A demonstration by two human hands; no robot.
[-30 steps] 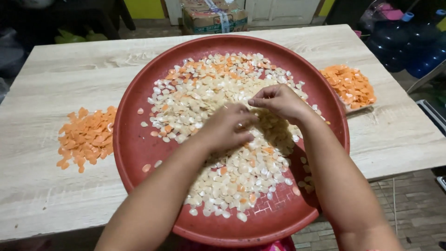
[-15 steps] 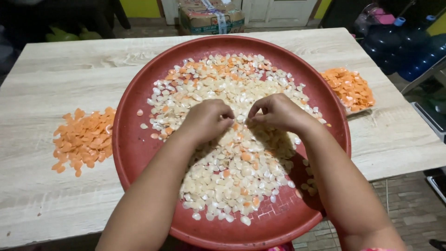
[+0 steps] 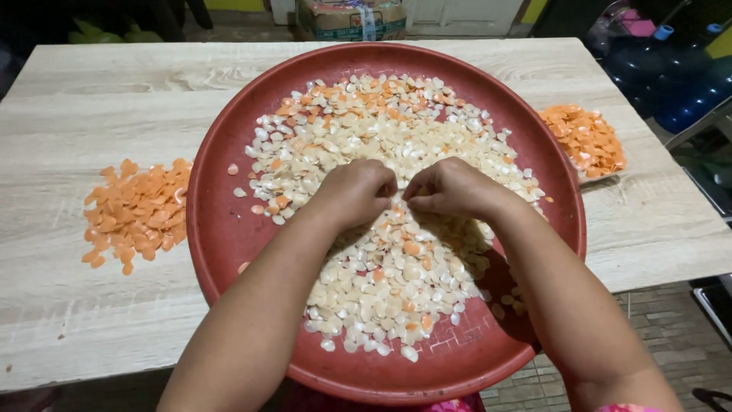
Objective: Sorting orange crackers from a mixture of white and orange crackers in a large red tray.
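A wide red tray [image 3: 229,229] is placed on a pale wooden table [image 3: 99,99] and is filled with small flat chips [image 3: 381,282], mostly cream, with some orange ones mixed in. Both hands are laid knuckles-up on the middle of this heap. The left hand [image 3: 354,191] is curled into a loose fist and the right hand [image 3: 450,187] is bunched, fingertips pressed together; probably chips are pinched, but what is gripped cannot be seen, since the fingers are turned down. 2 piles of only orange chips are kept apart on the table: 1 at the left [image 3: 137,210], 1 at the right [image 3: 583,137], which seems to lie on a clear sheet. The near rim of the tray is cut off by the frame.
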